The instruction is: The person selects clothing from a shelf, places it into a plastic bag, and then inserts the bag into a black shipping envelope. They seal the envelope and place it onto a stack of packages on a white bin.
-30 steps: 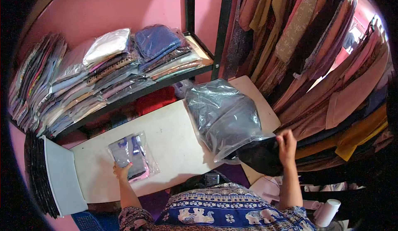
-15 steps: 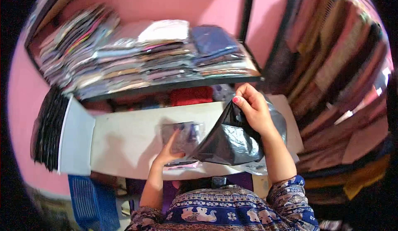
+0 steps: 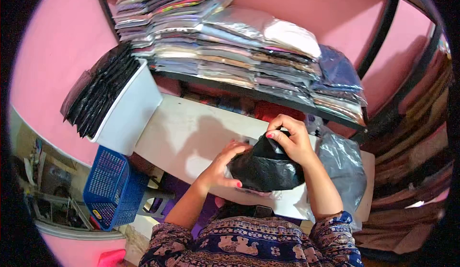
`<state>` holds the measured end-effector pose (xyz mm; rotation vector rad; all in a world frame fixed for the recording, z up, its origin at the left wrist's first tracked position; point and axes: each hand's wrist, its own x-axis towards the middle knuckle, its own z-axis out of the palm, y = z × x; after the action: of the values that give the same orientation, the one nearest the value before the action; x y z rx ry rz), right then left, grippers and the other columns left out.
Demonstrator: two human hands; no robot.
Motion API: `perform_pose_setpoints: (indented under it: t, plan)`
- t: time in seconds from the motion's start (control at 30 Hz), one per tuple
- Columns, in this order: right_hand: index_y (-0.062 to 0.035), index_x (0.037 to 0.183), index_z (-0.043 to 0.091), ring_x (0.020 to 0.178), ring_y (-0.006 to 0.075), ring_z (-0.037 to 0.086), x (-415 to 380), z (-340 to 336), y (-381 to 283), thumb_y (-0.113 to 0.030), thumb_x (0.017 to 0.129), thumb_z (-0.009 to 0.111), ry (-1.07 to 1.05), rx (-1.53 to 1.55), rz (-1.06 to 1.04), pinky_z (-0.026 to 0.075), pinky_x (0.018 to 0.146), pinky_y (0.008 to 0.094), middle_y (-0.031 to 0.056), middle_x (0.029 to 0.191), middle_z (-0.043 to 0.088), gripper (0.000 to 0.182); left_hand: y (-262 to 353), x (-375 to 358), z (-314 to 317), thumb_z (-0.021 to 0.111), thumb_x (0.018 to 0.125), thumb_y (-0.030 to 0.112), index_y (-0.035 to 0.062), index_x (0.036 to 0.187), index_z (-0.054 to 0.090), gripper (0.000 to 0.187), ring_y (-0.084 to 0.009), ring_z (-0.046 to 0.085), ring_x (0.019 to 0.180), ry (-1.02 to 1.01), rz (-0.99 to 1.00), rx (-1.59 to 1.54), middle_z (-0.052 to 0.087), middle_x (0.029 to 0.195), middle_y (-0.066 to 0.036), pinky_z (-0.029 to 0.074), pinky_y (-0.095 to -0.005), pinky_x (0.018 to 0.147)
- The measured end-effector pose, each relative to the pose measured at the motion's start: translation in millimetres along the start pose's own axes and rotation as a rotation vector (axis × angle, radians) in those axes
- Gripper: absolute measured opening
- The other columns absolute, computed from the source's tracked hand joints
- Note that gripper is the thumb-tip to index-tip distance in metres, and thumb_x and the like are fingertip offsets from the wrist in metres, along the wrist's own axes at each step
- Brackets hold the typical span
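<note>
A black plastic bag (image 3: 268, 173) is bunched up over the white table in front of me. My right hand (image 3: 292, 140) pinches its top edge between thumb and fingers and lifts it to a peak. My left hand (image 3: 220, 168) curves round the bag's left end, thumb on the near side and fingertips on the far side, partly hidden by the plastic. Beneath the bag, an edge of a clear-wrapped packet (image 3: 263, 193) peeks out; most of it is covered.
Stacks of folded, plastic-wrapped garments (image 3: 225, 51) fill the shelf behind the table (image 3: 172, 123). Left stands a white bin (image 3: 132, 113) of black bags (image 3: 103, 89), above a blue basket (image 3: 108, 190). A grey plastic bag (image 3: 342, 166) lies at right, near hanging clothes (image 3: 417, 180).
My left hand has left the flat packet and come to the black bag, which now covers the packet. The bag's raised edge is more gathered. My view has swung left.
</note>
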<state>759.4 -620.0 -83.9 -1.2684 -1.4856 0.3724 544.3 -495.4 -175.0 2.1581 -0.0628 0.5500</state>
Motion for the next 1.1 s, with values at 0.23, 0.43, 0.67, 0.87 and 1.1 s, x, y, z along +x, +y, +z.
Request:
perform_pose_setpoints:
  t: [0.23, 0.43, 0.67, 0.87, 1.1]
  plan:
    - [-0.0019, 0.082, 0.058, 0.075, 0.0236, 0.059, 60.5, 65.6, 33.2, -0.012, 0.081, 0.065, 0.001, -0.047, 0.025, 0.046, 0.070, 0.0321, 0.0096, 0.077, 0.060, 0.012, -29.0, -20.2, -56.7, 0.060, 0.073, 0.024, 0.0009, 0.105, 0.054, 0.040, -0.0213, 0.050, 0.102, 0.139, -0.011, -0.400, 0.055, 0.103, -0.009, 0.035, -0.0358, 0.094]
    - [-0.0038, 0.080, 0.056, 0.073, 0.0297, 0.054, 112.3, 120.3, 58.4, -0.012, 0.078, 0.067, 0.254, -0.343, -0.247, 0.042, 0.066, 0.0375, 0.0108, 0.078, 0.058, 0.014, -51.0, -46.0, -147.7, 0.068, 0.073, 0.008, 0.0052, 0.078, 0.053, 0.016, -0.0138, 0.051, 0.071, 0.445, -0.447, 0.096, 0.054, 0.072, -0.002, 0.042, -0.0283, 0.069]
    - [-0.0081, 0.081, 0.054, 0.074, 0.0277, 0.054, 86.2, 176.3, 76.4, -0.012, 0.069, 0.074, 0.291, -0.491, -0.435, 0.039, 0.066, 0.0382, 0.0069, 0.081, 0.059, 0.023, -30.2, -115.6, -193.0, 0.072, 0.061, 0.005, 0.0104, 0.078, 0.059, 0.022, -0.0243, 0.056, 0.075, 0.479, -0.070, 1.006, 0.055, 0.072, -0.003, 0.044, -0.0423, 0.081]
    - [-0.0077, 0.079, 0.057, 0.079, 0.0281, 0.053, 49.6, 248.8, 164.1, -0.016, 0.075, 0.069, -0.002, -0.528, -0.112, 0.040, 0.068, 0.0388, 0.0072, 0.081, 0.056, 0.015, -129.1, -214.2, -161.8, 0.070, 0.059, 0.008, 0.0126, 0.084, 0.062, 0.027, -0.0261, 0.054, 0.094, 0.295, -0.449, 0.919, 0.059, 0.090, -0.005, 0.036, -0.0461, 0.093]
    - [-0.0063, 0.092, 0.059, 0.087, 0.0319, 0.056, 25.2, 270.0, 218.6, -0.014, 0.076, 0.067, -0.058, -0.475, 0.106, 0.043, 0.077, 0.0411, 0.0110, 0.089, 0.059, 0.019, -201.7, -266.1, -125.0, 0.066, 0.069, 0.017, 0.0113, 0.110, 0.060, 0.042, -0.0311, 0.043, 0.115, 0.118, -0.808, 1.041, 0.052, 0.117, -0.012, 0.025, -0.0531, 0.102]
